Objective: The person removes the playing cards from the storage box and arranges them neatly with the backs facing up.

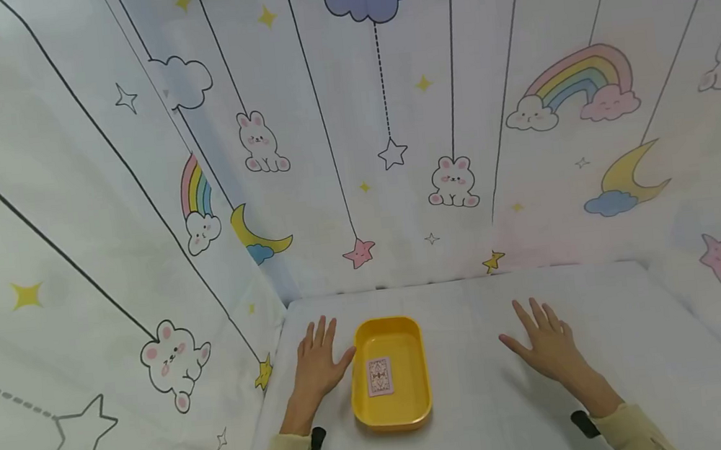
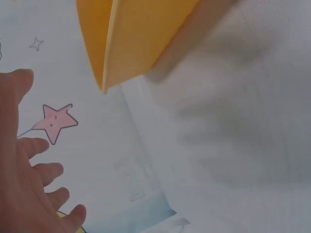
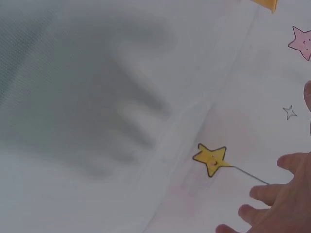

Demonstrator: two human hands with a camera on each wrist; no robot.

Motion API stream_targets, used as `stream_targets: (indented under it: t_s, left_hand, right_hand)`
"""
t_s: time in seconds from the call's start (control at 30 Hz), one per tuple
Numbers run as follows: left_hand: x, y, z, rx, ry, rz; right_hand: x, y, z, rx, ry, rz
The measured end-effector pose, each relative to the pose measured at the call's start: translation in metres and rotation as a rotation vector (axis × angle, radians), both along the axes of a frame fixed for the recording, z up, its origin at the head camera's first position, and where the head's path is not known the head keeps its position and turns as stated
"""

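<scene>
both hands lie flat on the white table [image 1: 482, 402], palms down, fingers straight and a little spread, holding nothing and set well apart from each other. the left hand [image 1: 318, 367] rests near the table's left edge, its thumb just beside — perhaps brushing — the left wall of the yellow tray [image 1: 416, 364]; whether they touch cannot be told from the head view. the right hand [image 1: 545, 348] rests on bare cloth toward the middle-right of the table, clearly apart from the tray.

the tray sits between the hands but much closer to the left one, toward the left half of the table, its long axis running from the near edge toward the far edge. inside it, on the floor of the tray, lies a single patterned card [image 1: 379, 377], flat, its long side lined up with the tray's.

so the card lies to the right of the left hand and to the left of the right hand — the left hand is plainly the nearer, with only the tray's rim between it and the card.

around the table hangs a pale curtain printed with bunnies, stars, clouds and rainbows.
</scene>
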State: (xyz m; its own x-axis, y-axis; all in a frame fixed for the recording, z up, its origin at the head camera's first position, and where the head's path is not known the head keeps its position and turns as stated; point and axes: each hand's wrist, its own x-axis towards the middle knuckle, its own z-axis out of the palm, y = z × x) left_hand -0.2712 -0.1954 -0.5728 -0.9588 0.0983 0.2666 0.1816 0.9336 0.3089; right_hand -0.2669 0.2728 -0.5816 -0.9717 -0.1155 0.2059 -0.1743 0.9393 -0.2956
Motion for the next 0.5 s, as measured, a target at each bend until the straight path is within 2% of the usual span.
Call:
stream_targets:
  t_s: [0.13,0.27,0.4,0.5]
  left_hand:
    - [0.005,-0.006,-0.004,-0.018,-0.018,0.01]
    - [0.009,-0.004,-0.006,-0.032,-0.036,0.011]
    - [0.006,0.008,-0.007,-0.004,-0.081,0.033]
    - [0.001,0.022,-0.007,0.024,-0.112,0.047]
  right_hand:
    - [-0.001,-0.008,-0.002,0.001,0.004,0.013]
    - [-0.005,-0.018,0.0,-0.011,0.064,0.049]
    - [-0.015,-0.034,0.004,-0.079,0.159,0.15]
    - [-0.026,-0.053,0.012,-0.133,0.163,0.227]
